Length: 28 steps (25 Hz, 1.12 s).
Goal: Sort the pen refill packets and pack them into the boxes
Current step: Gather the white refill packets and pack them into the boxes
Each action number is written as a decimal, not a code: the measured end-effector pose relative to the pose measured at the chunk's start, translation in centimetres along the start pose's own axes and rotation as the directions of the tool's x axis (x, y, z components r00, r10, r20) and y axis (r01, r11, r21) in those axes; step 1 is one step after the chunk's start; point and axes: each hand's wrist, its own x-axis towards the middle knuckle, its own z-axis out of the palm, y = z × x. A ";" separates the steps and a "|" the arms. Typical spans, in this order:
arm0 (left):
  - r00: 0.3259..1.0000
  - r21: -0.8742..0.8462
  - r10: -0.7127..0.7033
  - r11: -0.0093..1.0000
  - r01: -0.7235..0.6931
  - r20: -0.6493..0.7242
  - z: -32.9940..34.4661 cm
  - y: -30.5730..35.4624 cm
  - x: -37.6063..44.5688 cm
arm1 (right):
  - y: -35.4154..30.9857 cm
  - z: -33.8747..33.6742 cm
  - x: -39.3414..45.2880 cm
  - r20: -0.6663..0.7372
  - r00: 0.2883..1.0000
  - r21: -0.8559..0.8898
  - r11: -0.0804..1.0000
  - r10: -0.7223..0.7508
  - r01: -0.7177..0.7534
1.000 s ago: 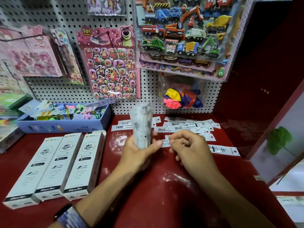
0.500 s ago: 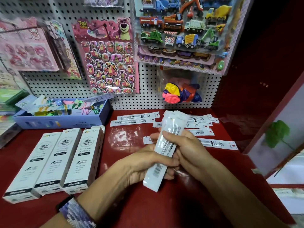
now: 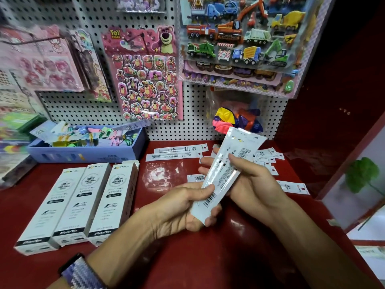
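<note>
Three boxes (image 3: 79, 203) lie at the left of the counter, flaps not visibly open. The left hand (image 3: 181, 209) grips the stack's (image 3: 225, 174) lower end, the right hand (image 3: 252, 184) its middle; loose packets (image 3: 268, 159) lie behind. Gathering seems underway; next, probably square the stack and open a box.

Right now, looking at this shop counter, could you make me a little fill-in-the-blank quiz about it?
1. Both hands hold one stack of refill packets, tilted over the ____ counter.
2. ____ white boxes lie side by side near the left hand.
3. The right hand grips the stack's ____.
4. Loose packets lie in front of the ____.

Missing: red; three; middle; pegboard
</note>
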 end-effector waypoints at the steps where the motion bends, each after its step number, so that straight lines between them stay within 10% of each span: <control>1: 1.000 -0.025 0.010 1.000 -0.011 -0.012 -0.1 0.3 -0.3 | 0.1 0.1 0.0 0.033 0.999 0.032 0.999 0.001 -0.002; 12: 0.940 0.485 0.100 0.871 0.076 -0.327 -2.1 2.2 -3.7 | 3.6 2.6 1.3 -0.188 0.981 -0.369 0.929 -0.050 -0.023; 16: 0.531 0.887 0.732 0.225 0.404 -0.427 -6.0 3.7 -5.7 | 4.4 4.4 2.1 -0.211 0.971 -0.334 0.942 -0.114 0.038; 20: 0.534 0.622 0.666 -0.134 0.772 -0.520 -9.1 2.4 -5.4 | 4.0 4.2 2.3 -0.266 0.957 -0.238 0.970 -0.117 0.052; 28: 0.616 0.771 0.583 0.027 0.637 -0.530 -9.6 1.8 -5.0 | 2.9 3.7 2.8 -0.316 0.942 -0.106 0.991 -0.117 0.088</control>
